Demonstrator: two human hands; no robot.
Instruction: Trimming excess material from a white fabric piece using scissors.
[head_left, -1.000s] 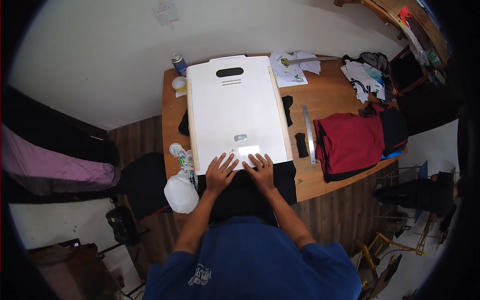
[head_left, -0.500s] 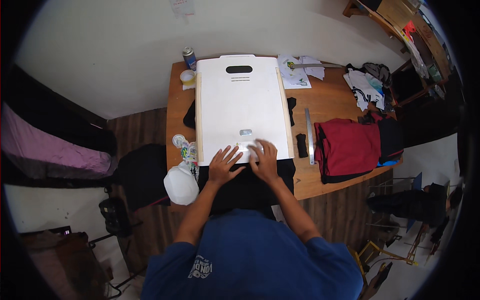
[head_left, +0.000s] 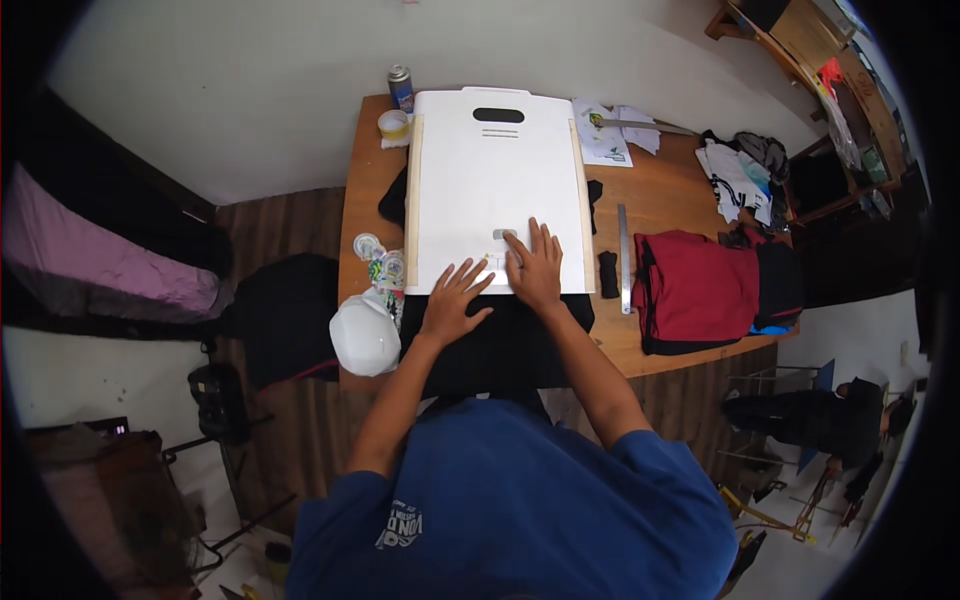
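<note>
A large white panel (head_left: 490, 180) with a dark oval slot at its far end lies on black cloth (head_left: 505, 345) on the table. My left hand (head_left: 454, 305) rests at the panel's near edge with its fingers spread. Farther in on the panel is my right hand (head_left: 537, 272), also open. Its index fingertip reaches the small grey display (head_left: 504, 234), or lies just beside it. Neither hand holds anything. Part of the printed label below the display is hidden by my fingers.
On the wooden table (head_left: 610, 330) are a steel ruler (head_left: 625, 260), folded dark red cloth (head_left: 700, 285) and a small black roll (head_left: 608, 275) to the right. A spray can (head_left: 400, 88), tape roll (head_left: 394, 124) and white bowl-like object (head_left: 365, 335) stand left. A person (head_left: 830, 420) is at far right.
My right hand has moved farther up the panel toward the display. My left hand stays at the near edge. The whole view has shifted slightly.
</note>
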